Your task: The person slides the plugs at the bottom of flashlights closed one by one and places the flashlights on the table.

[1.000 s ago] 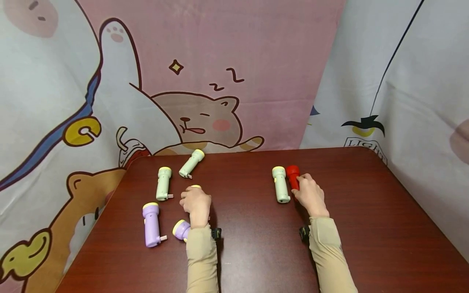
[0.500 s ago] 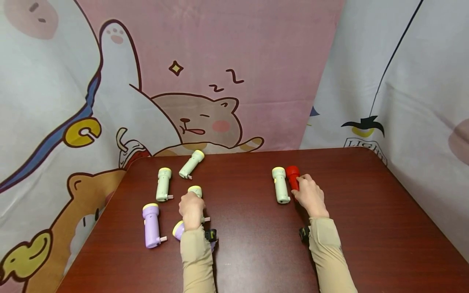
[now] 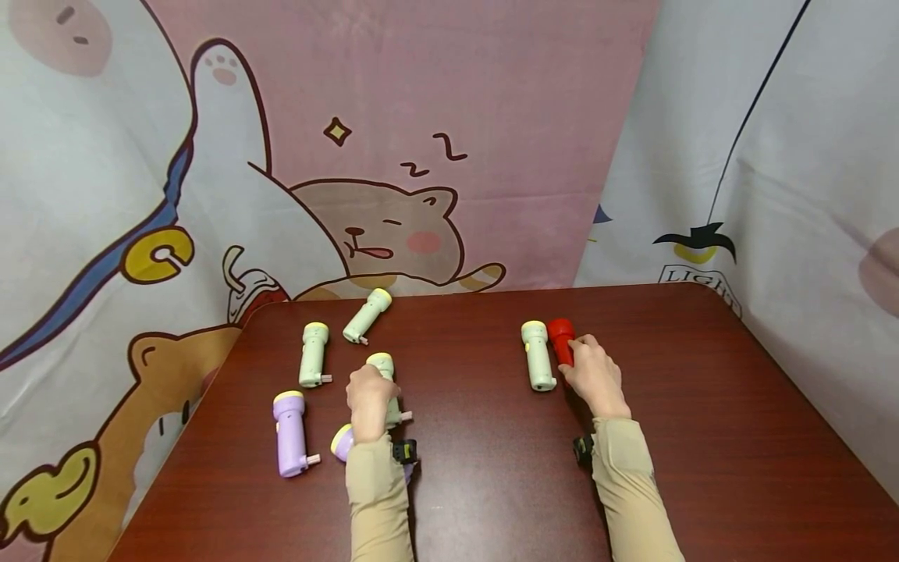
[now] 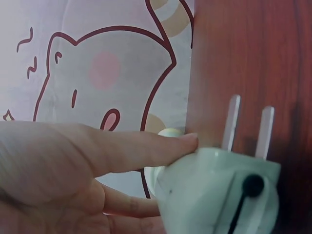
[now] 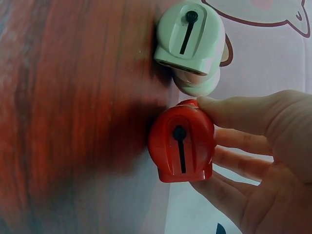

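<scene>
In the head view my left hand [image 3: 371,396] grips a pale green flashlight [image 3: 382,364] by its body, and the yellow-rimmed head points away from me. The left wrist view shows my thumb along the side of this flashlight [image 4: 219,190], with two metal plug prongs [image 4: 231,122] sticking out of its tail end. On the right, my right hand [image 3: 595,378] holds a red flashlight [image 3: 562,336] between thumb and fingers; its tail with a black slider [image 5: 179,132] faces the right wrist camera. Just left of it lies another pale green flashlight [image 3: 538,359].
Left of my left hand lie two pale green flashlights, one upright [image 3: 314,355] in view and one slanted [image 3: 368,315], plus a purple flashlight [image 3: 290,433]. A second purple flashlight [image 3: 342,442] is mostly hidden under my left forearm. A cartoon cloth [image 3: 534,140] hangs behind the table.
My left hand has shifted slightly left, then a little right with the green flashlight, whose head and plug end now show past the fingers. My right hand stays on the red flashlight.
</scene>
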Demonstrator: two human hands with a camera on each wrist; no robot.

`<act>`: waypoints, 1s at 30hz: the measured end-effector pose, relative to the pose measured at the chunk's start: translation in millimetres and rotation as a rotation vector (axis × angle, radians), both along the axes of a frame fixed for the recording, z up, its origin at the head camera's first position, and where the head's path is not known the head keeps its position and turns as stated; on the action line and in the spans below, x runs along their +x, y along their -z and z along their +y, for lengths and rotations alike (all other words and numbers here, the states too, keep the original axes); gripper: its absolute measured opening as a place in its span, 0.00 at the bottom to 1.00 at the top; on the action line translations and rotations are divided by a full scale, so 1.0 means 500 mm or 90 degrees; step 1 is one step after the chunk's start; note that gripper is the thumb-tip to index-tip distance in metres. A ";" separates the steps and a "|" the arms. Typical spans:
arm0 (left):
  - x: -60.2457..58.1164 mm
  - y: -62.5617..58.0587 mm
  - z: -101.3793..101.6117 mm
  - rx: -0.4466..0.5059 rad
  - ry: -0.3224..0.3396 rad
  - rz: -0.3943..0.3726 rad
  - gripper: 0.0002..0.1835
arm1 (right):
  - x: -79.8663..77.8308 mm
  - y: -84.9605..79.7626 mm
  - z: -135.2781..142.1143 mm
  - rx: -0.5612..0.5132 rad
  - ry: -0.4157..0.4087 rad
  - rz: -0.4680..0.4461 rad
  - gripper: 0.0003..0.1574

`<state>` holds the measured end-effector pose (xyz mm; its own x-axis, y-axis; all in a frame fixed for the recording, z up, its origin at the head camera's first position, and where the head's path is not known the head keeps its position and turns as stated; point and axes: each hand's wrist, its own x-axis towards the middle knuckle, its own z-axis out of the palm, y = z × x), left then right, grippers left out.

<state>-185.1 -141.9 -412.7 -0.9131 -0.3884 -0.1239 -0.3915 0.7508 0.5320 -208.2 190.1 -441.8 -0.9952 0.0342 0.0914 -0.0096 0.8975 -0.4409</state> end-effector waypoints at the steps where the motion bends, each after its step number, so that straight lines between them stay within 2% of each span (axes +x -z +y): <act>1: 0.000 0.000 0.002 0.003 0.002 0.009 0.12 | 0.001 0.000 0.000 0.000 0.000 0.001 0.32; 10: -0.003 -0.001 0.025 0.011 0.029 0.071 0.13 | 0.001 0.003 -0.001 0.003 -0.003 0.009 0.32; 18: -0.006 -0.003 0.046 0.066 0.028 0.118 0.15 | 0.003 0.001 -0.005 0.001 -0.002 0.018 0.31; 30: -0.019 -0.007 0.068 0.096 0.007 0.157 0.18 | 0.009 -0.007 -0.009 0.002 -0.002 0.070 0.27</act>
<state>-194.5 -108.0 -409.0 -0.9268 -0.3725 0.0470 -0.2286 0.6592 0.7164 -203.5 185.5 -438.1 -0.9792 0.0300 0.2005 -0.0613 0.8988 -0.4341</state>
